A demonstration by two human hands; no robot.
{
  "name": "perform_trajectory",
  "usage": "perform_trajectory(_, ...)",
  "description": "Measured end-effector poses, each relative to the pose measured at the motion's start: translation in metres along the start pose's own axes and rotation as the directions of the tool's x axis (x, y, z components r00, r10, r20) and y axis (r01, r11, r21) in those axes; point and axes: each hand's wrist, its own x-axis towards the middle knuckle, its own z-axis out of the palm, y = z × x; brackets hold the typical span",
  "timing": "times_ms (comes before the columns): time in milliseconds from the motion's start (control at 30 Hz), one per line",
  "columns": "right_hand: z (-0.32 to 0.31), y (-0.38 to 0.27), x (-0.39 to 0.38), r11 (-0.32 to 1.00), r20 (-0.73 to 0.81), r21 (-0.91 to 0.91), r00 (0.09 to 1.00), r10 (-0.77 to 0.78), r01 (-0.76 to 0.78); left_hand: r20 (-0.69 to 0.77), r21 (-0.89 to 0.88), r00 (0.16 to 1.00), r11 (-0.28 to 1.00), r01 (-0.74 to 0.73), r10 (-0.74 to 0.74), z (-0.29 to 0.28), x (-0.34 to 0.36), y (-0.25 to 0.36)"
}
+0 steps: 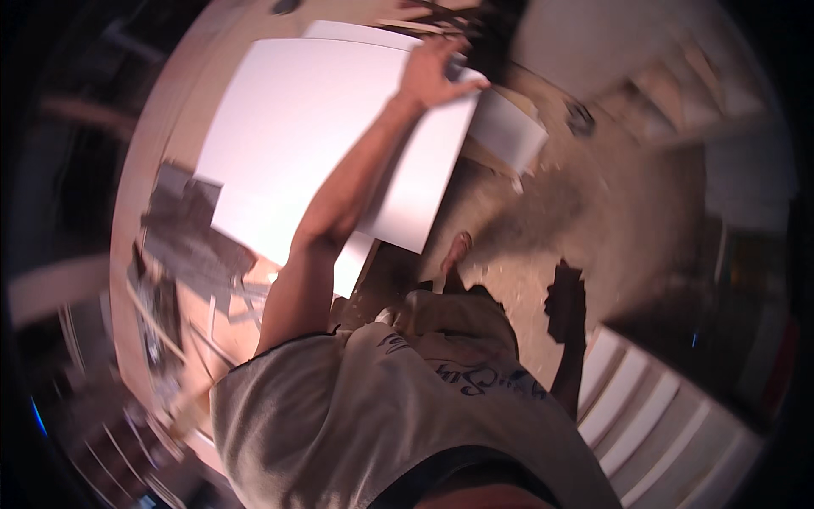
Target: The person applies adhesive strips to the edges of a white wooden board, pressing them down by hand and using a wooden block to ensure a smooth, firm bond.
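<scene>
A large white panel (297, 110) lies on the worktable, with another white sheet (356, 32) partly showing beneath its far edge. Across the panel stretches my left arm. My left hand (432, 75) rests at the panel's far right corner, fingers spread and thumb stretched out to the right. Something small and grey shows by the palm, too blurred to name. My right hand (565, 301) hangs low at my right side, away from the table. It is dark and smeared, so its fingers and anything in them cannot be made out.
Grey scrap pieces (182, 220) and thin strips lie on the table's near left. A smaller white board (509, 127) sits beyond the panel's right edge. Stacked pale boards (644, 399) stand near right on the brown floor (543, 212). Shelf-like pale compartments (678, 93) are at far right.
</scene>
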Motion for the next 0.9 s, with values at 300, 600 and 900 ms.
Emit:
perform_trajectory(300,0.088,-0.076,0.094,0.979,0.315,-0.149,0.945,-0.089,0.141,-0.545,-0.36,0.431,0.665,0.654,-0.719,-0.068,-0.212,0.194)
perform_trajectory(600,0.181,-0.15,0.163,0.914,0.593,-0.325,0.805,-0.003,0.242,-0.001,-0.713,0.407,0.287,0.64,-0.913,-0.03,-0.234,0.268)
perform_trajectory(900,0.212,-0.134,0.159,0.923,0.625,-0.295,0.781,-0.009,0.247,0.397,-0.74,0.506,0.059,0.67,-0.766,-0.083,-0.194,0.275)
